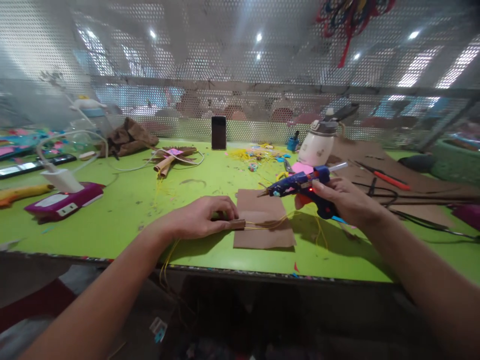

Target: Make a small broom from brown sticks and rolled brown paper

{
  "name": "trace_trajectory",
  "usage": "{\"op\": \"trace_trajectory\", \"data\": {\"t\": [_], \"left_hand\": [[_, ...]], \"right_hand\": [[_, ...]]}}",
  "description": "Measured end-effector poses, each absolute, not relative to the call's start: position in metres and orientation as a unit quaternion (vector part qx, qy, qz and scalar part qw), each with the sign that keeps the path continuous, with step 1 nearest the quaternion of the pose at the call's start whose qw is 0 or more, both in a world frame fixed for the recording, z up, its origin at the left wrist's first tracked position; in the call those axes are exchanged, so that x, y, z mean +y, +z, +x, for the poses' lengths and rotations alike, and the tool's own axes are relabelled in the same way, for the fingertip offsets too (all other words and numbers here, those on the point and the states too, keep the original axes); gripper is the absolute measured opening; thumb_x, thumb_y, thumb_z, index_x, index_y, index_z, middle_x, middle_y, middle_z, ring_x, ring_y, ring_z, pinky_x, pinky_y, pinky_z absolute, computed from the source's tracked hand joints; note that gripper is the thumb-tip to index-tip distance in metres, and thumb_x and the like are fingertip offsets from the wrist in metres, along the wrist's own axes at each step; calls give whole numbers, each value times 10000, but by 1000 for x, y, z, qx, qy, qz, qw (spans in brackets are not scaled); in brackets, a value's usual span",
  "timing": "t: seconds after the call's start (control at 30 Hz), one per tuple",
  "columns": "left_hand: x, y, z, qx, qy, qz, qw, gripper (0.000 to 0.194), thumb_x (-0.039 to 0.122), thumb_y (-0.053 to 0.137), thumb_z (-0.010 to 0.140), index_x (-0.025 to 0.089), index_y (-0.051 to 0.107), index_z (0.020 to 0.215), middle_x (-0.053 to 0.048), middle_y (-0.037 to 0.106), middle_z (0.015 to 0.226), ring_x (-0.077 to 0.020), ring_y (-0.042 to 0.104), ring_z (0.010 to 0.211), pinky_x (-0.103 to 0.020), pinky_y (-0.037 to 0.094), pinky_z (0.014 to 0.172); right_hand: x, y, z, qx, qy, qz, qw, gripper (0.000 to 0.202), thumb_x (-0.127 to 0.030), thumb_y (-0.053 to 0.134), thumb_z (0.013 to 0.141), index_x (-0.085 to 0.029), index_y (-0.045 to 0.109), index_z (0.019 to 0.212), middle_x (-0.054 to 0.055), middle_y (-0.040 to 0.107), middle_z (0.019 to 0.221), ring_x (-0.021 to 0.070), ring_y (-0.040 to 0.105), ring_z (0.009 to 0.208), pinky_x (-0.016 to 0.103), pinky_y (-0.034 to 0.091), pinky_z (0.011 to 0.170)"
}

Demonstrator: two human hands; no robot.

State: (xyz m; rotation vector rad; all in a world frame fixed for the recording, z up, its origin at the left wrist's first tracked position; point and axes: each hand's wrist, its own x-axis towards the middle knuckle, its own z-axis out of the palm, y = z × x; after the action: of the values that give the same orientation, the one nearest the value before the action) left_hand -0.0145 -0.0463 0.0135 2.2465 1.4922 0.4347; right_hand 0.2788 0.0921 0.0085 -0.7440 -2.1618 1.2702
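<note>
My left hand (204,217) pinches a small brown paper roll (239,224) over the left edge of a brown paper sheet (264,240). Yellow string (268,223) runs from the roll across the sheet toward the right, and more of it hangs over the table edge below my left wrist. In my right hand (339,197) is a blue hot glue gun (300,182), its nozzle pointing left above the sheet's upper edge. A clear glue stick sticks out of its back, and a small red light glows on its body.
A purple power strip (65,202) with a white plug stands at the left. Behind are a folded paper piece (170,160), an upright phone (219,133), yellow scraps (251,154) and a white bottle (318,142). At the right lie brown cardboard (360,150), black cables and a red-handled tool (392,180).
</note>
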Motion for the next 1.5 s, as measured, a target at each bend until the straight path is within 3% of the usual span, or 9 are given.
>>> {"op": "trace_trajectory", "data": {"t": [0.23, 0.47, 0.77, 1.1, 1.3, 1.5], "left_hand": [[-47, 14, -15, 533, 162, 805, 205, 246, 395, 506, 869, 197, 646, 907, -53, 621, 1010, -169, 572, 889, -272, 429, 800], [-48, 15, -14, 540, 173, 796, 211, 225, 380, 517, 867, 194, 643, 865, -48, 617, 1004, -160, 569, 892, -272, 426, 809], [-50, 16, -10, 543, 186, 789, 219, 277, 435, 498, 871, 194, 630, 842, -38, 618, 963, -152, 569, 852, -273, 430, 778], [-47, 14, -14, 533, 175, 799, 215, 229, 383, 507, 869, 194, 635, 853, -52, 616, 1011, -166, 569, 892, -300, 434, 814], [-47, 15, -15, 527, 179, 802, 217, 173, 341, 534, 851, 198, 632, 851, -48, 621, 1028, -172, 570, 931, -303, 430, 848], [-48, 16, -11, 541, 187, 787, 230, 269, 422, 507, 865, 185, 628, 825, -60, 623, 991, -167, 577, 877, -297, 441, 809]], "right_hand": [[95, 9, 278, -803, 456, -284, 257, 498, -594, 511, 821, -154, 740, 780, 87, 714, 771, 171, 589, 622, 256, 394, 501], [91, 18, 275, -792, 463, -266, 296, 496, -580, 506, 832, -140, 726, 774, 97, 721, 787, 191, 622, 726, 274, 439, 657], [91, 18, 273, -786, 473, -276, 288, 480, -574, 506, 835, -155, 728, 760, 85, 713, 804, 163, 599, 685, 269, 412, 634], [96, 12, 275, -793, 481, -267, 260, 495, -566, 477, 856, -141, 719, 783, 97, 701, 824, 185, 594, 761, 280, 396, 684], [93, 14, 273, -814, 475, -227, 246, 481, -553, 488, 857, -146, 722, 750, 82, 699, 786, 167, 583, 708, 275, 393, 665], [89, 16, 273, -824, 483, -215, 202, 488, -557, 486, 858, -138, 731, 803, 85, 704, 834, 165, 586, 738, 266, 404, 678]]}}
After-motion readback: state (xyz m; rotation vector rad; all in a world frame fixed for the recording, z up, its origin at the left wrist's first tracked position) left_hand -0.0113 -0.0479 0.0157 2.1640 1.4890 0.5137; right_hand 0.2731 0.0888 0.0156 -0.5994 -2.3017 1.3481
